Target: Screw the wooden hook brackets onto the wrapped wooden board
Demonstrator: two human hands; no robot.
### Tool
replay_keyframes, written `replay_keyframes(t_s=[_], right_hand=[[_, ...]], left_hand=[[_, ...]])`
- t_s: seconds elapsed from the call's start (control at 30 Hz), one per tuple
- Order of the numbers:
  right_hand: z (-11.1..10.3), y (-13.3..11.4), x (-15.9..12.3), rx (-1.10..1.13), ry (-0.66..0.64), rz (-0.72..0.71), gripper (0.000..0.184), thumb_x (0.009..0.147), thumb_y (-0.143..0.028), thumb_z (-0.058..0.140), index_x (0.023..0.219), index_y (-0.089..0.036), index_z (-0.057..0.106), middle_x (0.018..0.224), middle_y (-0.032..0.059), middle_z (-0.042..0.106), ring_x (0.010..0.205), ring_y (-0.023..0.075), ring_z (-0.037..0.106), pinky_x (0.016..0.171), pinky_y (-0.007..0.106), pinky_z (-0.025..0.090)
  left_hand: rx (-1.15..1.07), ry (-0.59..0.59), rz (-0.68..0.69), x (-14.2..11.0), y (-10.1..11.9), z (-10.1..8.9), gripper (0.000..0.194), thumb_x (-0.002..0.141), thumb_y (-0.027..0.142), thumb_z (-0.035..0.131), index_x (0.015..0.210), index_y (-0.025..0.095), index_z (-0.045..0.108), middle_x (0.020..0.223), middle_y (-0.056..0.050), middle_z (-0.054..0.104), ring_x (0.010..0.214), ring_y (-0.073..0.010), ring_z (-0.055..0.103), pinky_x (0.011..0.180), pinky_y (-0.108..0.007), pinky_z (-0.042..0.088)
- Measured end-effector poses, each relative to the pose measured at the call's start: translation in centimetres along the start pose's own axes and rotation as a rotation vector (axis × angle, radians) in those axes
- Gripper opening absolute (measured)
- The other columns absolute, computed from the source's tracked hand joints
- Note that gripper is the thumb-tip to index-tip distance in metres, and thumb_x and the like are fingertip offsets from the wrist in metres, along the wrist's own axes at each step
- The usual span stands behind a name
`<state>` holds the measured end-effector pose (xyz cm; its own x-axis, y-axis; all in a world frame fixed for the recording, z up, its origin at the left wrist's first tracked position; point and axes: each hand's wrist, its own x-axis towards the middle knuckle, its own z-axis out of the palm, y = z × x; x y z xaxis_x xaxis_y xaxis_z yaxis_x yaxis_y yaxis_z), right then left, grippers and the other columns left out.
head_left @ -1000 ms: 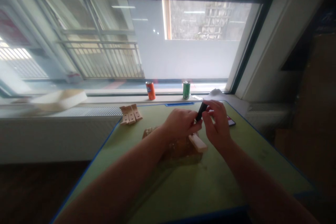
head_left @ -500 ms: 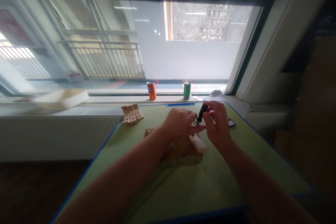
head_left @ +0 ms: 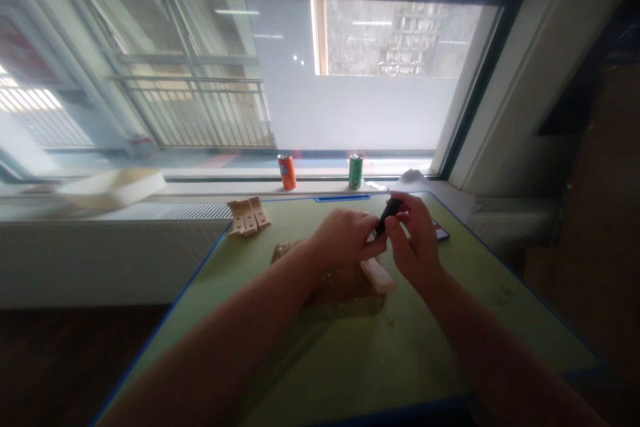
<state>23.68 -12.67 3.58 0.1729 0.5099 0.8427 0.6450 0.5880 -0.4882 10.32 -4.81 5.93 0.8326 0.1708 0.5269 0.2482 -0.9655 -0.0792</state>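
My left hand (head_left: pixel 345 237) is closed around a pale wooden block (head_left: pixel 379 275) and holds it above a brownish see-through bag (head_left: pixel 340 290) on the green table (head_left: pixel 410 353). My right hand (head_left: pixel 413 240) pinches a small black tool (head_left: pixel 391 213), tilted, with its lower tip at the top of the block, between my two hands. What the tip touches is too small to make out.
Pale wooden pieces (head_left: pixel 249 216) lie at the table's far left corner. An orange can (head_left: pixel 287 171) and a green can (head_left: pixel 355 171) stand on the window sill. A dark flat object (head_left: pixel 440 232) lies just behind my right hand. A blue strip (head_left: pixel 343 198) edges the table.
The black tool's upper end has tipped a little to the right in my right hand. Both hands stay together over the block.
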Motion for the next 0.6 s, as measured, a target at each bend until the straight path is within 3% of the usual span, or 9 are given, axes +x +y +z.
replay_keyframes(t_s=[0.3,0.43,0.6], right_hand=[[-0.2,-0.28,0.04,-0.027,-0.034,-0.049,0.04,0.083,-0.021,0.047,0.122,-0.023,0.043,0.108,0.0091,0.049,0.091,0.0195,0.051,0.071,0.036,0.049],[-0.21,-0.22,0.11,-0.045,-0.07,-0.042,0.042,0.083,-0.021,0.045,0.125,-0.023,0.041,0.106,0.0089,0.048,0.089,0.0192,0.05,0.07,0.036,0.049],[-0.14,-0.12,0.0,-0.026,-0.024,-0.057,0.038,0.085,-0.022,0.041,0.123,-0.023,0.045,0.106,0.0083,0.048,0.087,0.0186,0.049,0.07,0.036,0.048]], left_hand=[[0.107,0.133,-0.026,-0.22,-0.57,0.04,0.047,0.076,0.057,0.042,0.057,0.015,0.054,0.05,0.0,0.055,0.043,-0.0103,0.047,0.044,-0.024,0.021],[0.099,0.073,-0.009,-0.08,-0.07,-0.02,0.039,0.083,0.044,0.039,0.063,0.016,0.057,0.056,-0.001,0.06,0.046,-0.0113,0.05,0.045,-0.025,0.023],[0.085,-0.002,-0.024,0.02,0.19,-0.1,0.038,0.085,0.041,0.036,0.07,0.015,0.059,0.06,-0.003,0.062,0.05,-0.0135,0.054,0.046,-0.026,0.026]])
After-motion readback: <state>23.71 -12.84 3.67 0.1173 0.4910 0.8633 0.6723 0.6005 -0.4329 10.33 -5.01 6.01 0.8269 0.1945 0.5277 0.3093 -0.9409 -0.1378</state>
